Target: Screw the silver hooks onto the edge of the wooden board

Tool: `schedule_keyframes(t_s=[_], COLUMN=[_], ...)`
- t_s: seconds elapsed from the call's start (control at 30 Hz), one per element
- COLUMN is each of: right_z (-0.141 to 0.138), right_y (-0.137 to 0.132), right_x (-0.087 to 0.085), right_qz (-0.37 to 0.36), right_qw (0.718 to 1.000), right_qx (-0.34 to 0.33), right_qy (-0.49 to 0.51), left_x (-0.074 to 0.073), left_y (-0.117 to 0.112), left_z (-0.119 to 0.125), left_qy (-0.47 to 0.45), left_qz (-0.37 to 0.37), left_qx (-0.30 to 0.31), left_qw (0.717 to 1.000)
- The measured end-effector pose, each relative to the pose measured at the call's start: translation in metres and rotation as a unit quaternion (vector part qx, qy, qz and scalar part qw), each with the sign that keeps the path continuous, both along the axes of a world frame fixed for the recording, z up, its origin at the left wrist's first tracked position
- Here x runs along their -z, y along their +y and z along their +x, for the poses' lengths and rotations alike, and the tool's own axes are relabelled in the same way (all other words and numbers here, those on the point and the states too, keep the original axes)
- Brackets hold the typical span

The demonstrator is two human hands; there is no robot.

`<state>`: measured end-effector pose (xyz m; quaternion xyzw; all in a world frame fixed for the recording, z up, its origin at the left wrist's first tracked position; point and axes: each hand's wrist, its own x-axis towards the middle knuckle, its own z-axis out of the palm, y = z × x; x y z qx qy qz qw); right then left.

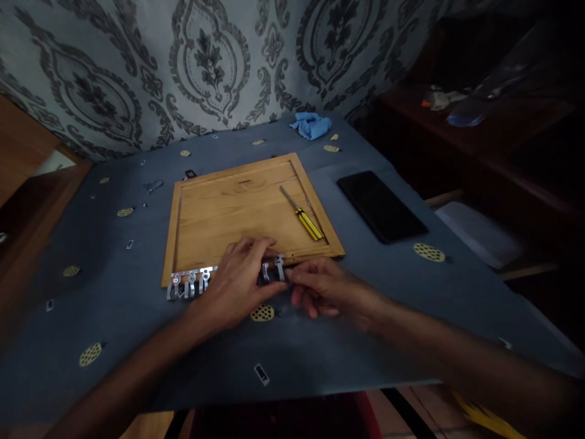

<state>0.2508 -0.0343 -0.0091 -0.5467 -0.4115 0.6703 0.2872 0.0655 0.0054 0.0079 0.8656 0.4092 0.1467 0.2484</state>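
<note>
A framed wooden panel (219, 213) lies flat on the cloth-covered table. Along its front edge runs a metal hook rail (191, 277) with several silver double hooks. My left hand (241, 271) grips the middle of the rail, fingers over the top and thumb along the front, hiding part of it. At the rail's right end, my right hand (320, 283) is closed in a pinch at the panel's edge. Whatever is between those fingertips is too small to make out. A screwdriver (309, 223) with a yellow and black handle rests on the panel's right side.
A black tablet-like slab (381, 206) lies right of the panel. Behind it is a crumpled blue cloth (311, 125). Small metal bits (153, 186) lie on the left. A patterned curtain (210, 61) hangs along the back, and dark furniture (484, 128) stands to the right.
</note>
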Motion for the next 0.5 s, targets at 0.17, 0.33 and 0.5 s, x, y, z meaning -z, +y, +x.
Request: schedule_keyframes(t_s=[0.17,0.33,0.5], right_z=[-0.001,-0.008,-0.011], right_y=[-0.015,-0.017,-0.011], right_x=[0.0,0.004,0.006], right_qz=[0.102,0.168,0.129], right_qw=[0.99,0.977,0.986], right_qx=[0.078,0.095,0.069], right_qy=[-0.058,-0.095,-0.083], left_x=[-0.003,-0.002,-0.001], left_y=[-0.003,-0.006,-0.008], left_z=[0.005,0.007,0.008], left_qy=[0.043,0.081,0.096], left_qz=[0.039,0.081,0.095], left_qx=[0.005,0.0,0.005], left_qw=[0.998,0.993,0.991])
